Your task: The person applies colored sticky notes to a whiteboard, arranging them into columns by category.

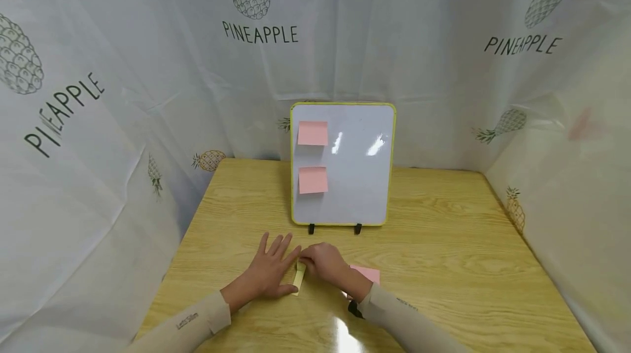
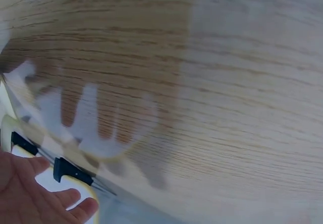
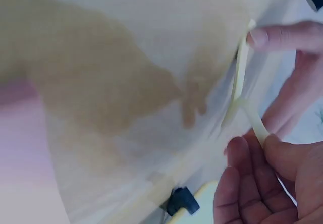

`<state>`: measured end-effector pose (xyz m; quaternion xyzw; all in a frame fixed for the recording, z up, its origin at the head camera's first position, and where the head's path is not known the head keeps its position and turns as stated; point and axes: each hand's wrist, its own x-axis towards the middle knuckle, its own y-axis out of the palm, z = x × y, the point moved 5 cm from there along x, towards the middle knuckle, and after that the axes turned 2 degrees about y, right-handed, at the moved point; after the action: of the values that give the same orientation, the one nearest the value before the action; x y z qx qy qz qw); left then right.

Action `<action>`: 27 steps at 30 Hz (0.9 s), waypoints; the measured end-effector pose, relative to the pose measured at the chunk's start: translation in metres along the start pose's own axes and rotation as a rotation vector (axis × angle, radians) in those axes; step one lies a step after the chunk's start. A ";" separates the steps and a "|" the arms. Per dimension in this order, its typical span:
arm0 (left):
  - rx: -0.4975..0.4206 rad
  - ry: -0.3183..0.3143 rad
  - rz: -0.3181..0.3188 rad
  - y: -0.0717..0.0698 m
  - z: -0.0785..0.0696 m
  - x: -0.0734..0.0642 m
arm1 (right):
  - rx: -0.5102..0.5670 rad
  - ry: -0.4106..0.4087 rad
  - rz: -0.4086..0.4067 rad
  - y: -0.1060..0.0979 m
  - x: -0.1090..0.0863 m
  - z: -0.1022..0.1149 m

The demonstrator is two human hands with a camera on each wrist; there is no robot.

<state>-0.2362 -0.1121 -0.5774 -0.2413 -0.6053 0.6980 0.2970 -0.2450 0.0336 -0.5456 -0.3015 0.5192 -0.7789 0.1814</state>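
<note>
A narrow pad of yellow sticky notes (image 1: pixel 298 282) lies on the table between my hands. My left hand (image 1: pixel 268 269) spreads its fingers beside it, and the thumb presses the pad's near end. With thumb and fingertips, my right hand (image 1: pixel 326 263) pinches the far end of the top yellow note. In the right wrist view that note (image 3: pixel 256 120) curves up off the pad (image 3: pixel 241 70), held by the right hand (image 3: pixel 275 178). The left wrist view catches only part of the left hand (image 2: pixel 43 196), its fingers apart.
A yellow-rimmed whiteboard (image 1: pixel 352 177) stands upright beyond my hands on black feet (image 1: pixel 357 228). Two pink sticky notes, an upper one (image 1: pixel 313 134) and a lower one (image 1: pixel 313 180), are stuck to its left side. Pink sticky paper (image 1: pixel 367 273) lies partly behind my right wrist.
</note>
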 end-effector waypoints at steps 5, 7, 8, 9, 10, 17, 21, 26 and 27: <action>0.005 -0.025 0.014 -0.002 0.000 -0.001 | 0.059 0.058 0.007 -0.008 0.008 -0.008; 0.009 -0.032 0.033 -0.002 0.000 0.000 | 0.066 0.076 0.002 -0.011 0.010 -0.011; 0.009 -0.033 0.041 -0.003 0.000 0.000 | 0.064 0.083 -0.004 -0.012 0.011 -0.012; 0.008 -0.034 0.049 -0.003 0.000 0.001 | 0.067 0.092 -0.009 -0.014 0.012 -0.013; 0.008 -0.033 0.056 -0.002 0.000 0.001 | 0.069 0.099 -0.012 -0.016 0.013 -0.014; 0.008 -0.030 0.055 0.001 0.001 0.001 | 0.139 0.171 -0.069 -0.030 0.017 -0.028; 0.000 -0.026 0.046 0.001 0.002 0.001 | 0.181 0.163 -0.085 -0.038 0.018 -0.036; -0.058 -0.008 0.062 0.002 0.001 0.000 | 0.209 0.131 -0.030 -0.052 0.016 -0.042; -0.079 -0.007 0.068 0.002 0.001 0.000 | 0.207 0.126 -0.027 -0.056 0.015 -0.044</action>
<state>-0.2368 -0.1129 -0.5794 -0.2707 -0.6251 0.6839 0.2611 -0.2839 0.0776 -0.5022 -0.2385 0.4423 -0.8481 0.1678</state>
